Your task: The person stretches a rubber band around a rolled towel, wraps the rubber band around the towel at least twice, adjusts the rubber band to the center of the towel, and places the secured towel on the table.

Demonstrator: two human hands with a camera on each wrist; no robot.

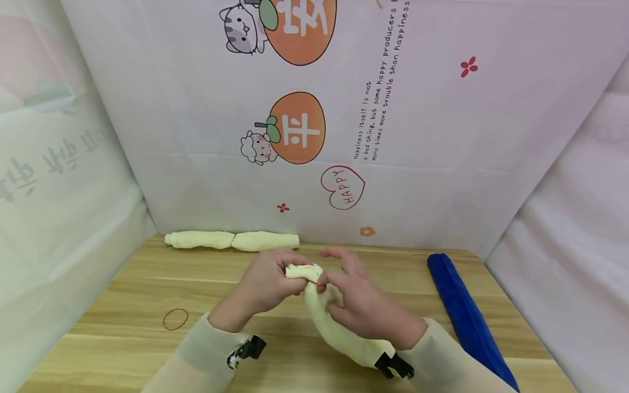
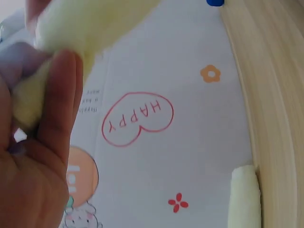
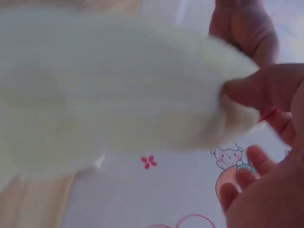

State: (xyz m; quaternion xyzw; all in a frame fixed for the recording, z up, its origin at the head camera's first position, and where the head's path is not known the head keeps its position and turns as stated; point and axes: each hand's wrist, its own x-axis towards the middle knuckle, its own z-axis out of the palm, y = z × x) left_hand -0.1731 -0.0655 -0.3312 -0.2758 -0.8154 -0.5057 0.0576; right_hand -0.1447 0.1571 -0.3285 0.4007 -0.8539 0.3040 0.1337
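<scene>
A pale yellow rolled towel (image 1: 339, 333) hangs in a curve between both hands. My left hand (image 1: 267, 281) grips its upper end, fingers and thumb curled round the cloth, which also shows in the left wrist view as a yellow roll (image 2: 95, 28). Close to that end, a thin red rubber band (image 3: 267, 114) crosses the roll. My right hand (image 1: 366, 303) pinches at this band with its fingertips against the towel, while other fingers stand away from the cloth. The roll's lower end passes beside the right wrist and is partly covered there.
A second pale yellow rolled towel (image 1: 196, 239), cinched at its middle, lies along the table's back edge. To the right lies a long blue rolled towel (image 1: 467, 311). A loose rubber band (image 1: 175, 311) is on the wooden table (image 1: 113, 349) at left. Printed white cloth (image 1: 417, 180) walls three sides.
</scene>
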